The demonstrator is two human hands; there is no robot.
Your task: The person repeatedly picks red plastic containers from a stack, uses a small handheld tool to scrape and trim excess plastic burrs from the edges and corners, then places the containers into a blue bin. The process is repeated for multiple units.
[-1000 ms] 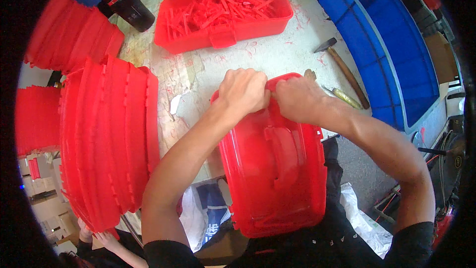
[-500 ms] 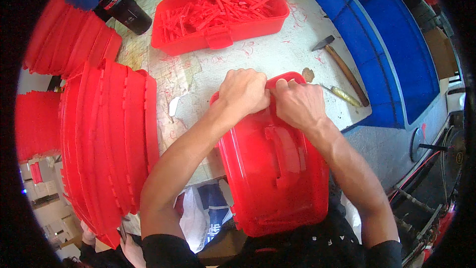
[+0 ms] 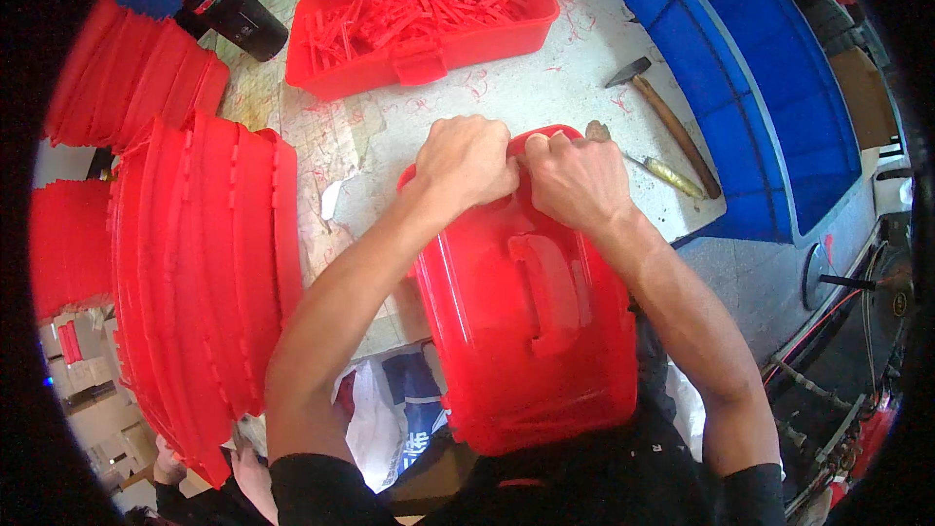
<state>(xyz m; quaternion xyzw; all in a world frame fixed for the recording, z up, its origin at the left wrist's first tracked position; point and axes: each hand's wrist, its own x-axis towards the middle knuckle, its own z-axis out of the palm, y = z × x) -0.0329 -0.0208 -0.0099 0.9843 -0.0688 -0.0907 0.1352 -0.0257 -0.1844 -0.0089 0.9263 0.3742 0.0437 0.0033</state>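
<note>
A glossy red plastic box lid (image 3: 487,302) with a raised handle lies lengthwise in front of me, its near end against my body. My left hand (image 3: 466,161) is closed on the lid's far edge, left of its middle. Beside it, my right hand (image 3: 577,175) also grips that edge, fingers curled over the rim and hidden beneath. The two hands nearly touch. Whether a box bottom sits under the lid cannot be seen. Beyond the hands stands an open red box (image 3: 467,54) full of thin red plastic strips (image 3: 419,0).
Stacks of red plastic parts (image 3: 209,263) rise at the left, with another person's hand (image 3: 251,482) below them. A hammer (image 3: 672,122) and a yellow-handled tool (image 3: 672,175) lie right of my hands, beside blue crates (image 3: 716,107). A black tumbler (image 3: 239,18) stands far left.
The whole view has shifted slightly. Both hands and the red lid have moved a little farther from me, with the grip on the far edge unchanged.
</note>
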